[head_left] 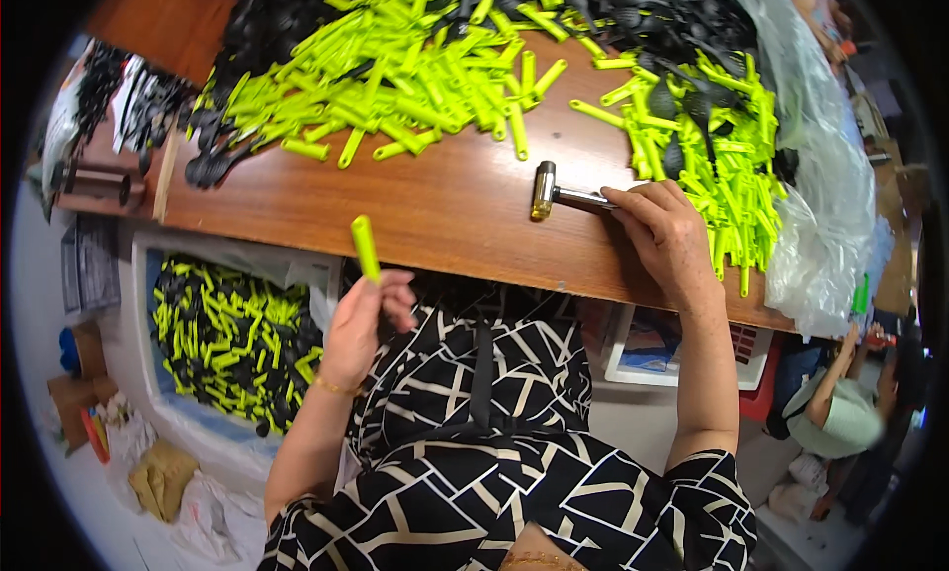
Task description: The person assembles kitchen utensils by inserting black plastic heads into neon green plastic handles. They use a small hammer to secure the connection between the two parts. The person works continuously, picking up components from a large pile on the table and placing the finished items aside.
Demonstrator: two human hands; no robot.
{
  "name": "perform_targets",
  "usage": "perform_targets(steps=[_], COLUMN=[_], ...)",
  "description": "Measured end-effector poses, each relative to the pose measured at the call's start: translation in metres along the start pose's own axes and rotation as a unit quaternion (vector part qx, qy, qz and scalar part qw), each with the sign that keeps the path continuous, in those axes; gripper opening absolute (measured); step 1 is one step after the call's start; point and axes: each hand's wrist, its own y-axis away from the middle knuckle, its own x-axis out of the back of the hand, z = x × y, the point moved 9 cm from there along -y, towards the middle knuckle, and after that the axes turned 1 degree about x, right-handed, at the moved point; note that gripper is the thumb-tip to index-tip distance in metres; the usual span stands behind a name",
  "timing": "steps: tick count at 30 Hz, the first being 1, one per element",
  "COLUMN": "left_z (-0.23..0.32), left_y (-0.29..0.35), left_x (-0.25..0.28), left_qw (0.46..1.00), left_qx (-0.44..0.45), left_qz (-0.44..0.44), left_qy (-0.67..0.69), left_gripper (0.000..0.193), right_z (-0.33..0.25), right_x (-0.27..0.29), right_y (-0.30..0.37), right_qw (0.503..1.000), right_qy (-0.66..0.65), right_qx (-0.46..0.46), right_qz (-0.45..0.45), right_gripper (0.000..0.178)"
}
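Observation:
My left hand [368, 312], just off the table's near edge, pinches a lime-green utensil handle [365, 247] that points up and away from me. Whether a black part sits at its lower end is hidden by the fingers. On the right, my right hand [664, 225] is closed round the metal shaft of a small hammer [583, 196]. Its cylindrical head [543, 189], dark at one end and amber at the other, is by the tabletop, pointing left. A large pile of loose lime-green handles [415, 77] lies beyond my hands.
Another heap of green handles [727, 205] lies right of my right hand, beside clear plastic sheeting [820, 195]. Black spoon-like utensil heads [633, 7] are piled at the back. Below left stands a lined bin [148, 363] of green and black pieces. A co-worker [835, 413] is at far right.

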Motion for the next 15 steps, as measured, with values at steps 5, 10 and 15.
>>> perform_targets(steps=[5,10,15], left_z=[-0.011,-0.057,-0.011], left_y=[0.023,0.126,0.146], left_x=[0.136,0.421,0.458], left_qw=[0.979,0.590,0.603], left_qx=[-0.034,0.124,0.039], left_qz=[0.126,0.517,0.598], left_qy=[-0.157,-0.608,-0.527], left_gripper=[0.040,0.057,0.079], right_z=[0.036,0.076,0.110], right_x=[0.023,0.036,0.006], right_y=[0.008,-0.026,-0.064], right_qw=[0.999,0.989,0.983], right_qy=[-0.017,0.050,0.152], right_qx=[-0.025,-0.052,-0.079], right_qz=[0.043,0.127,0.062], right_gripper=[0.019,0.020,0.013])
